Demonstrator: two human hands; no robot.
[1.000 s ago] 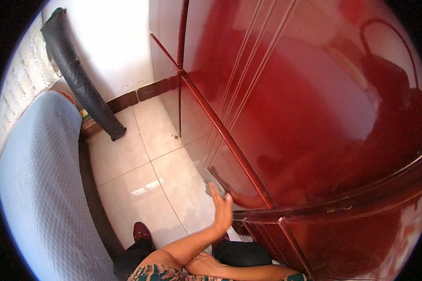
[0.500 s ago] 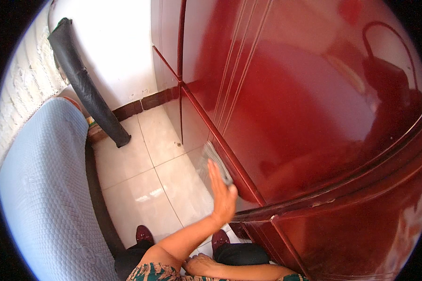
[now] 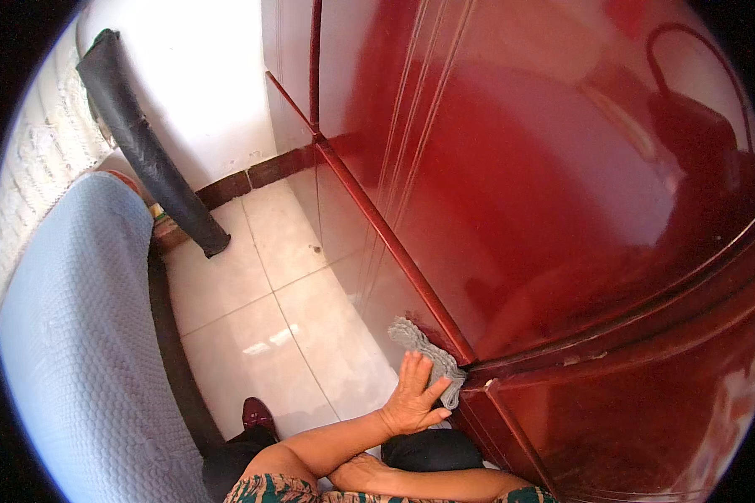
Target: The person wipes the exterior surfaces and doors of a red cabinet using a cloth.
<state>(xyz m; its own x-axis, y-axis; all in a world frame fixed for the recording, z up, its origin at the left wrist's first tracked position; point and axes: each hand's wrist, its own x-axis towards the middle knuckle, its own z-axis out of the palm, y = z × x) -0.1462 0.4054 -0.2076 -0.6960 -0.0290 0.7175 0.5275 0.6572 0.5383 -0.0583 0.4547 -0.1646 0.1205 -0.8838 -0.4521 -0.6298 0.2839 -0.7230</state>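
Observation:
My left hand (image 3: pixel 414 394) presses a crumpled grey cloth (image 3: pixel 432 356) against the lower panel of a glossy dark-red cabinet (image 3: pixel 512 210). The cloth lies just below the raised horizontal strip (image 3: pixel 386 235), near the cabinet's front corner. The fingers lie over the cloth's near side, with the thumb held apart from them. My right hand (image 3: pixel 354 472) rests low in front of my body, partly beneath my left forearm. Its fingers are hidden there.
A bed or couch with a light-blue quilted cover (image 3: pixel 84 335) stands at the left. A long black wrapped roll (image 3: pixel 147 151) leans by the white wall (image 3: pixel 193 84). Pale floor tiles (image 3: pixel 218 293) lie between bed and cabinet. My dark-red shoe (image 3: pixel 258 415) stands on them.
My left hand has slid the cloth down along the panel, nearer to me and toward the cabinet's corner. My right hand has slipped further under the left forearm.

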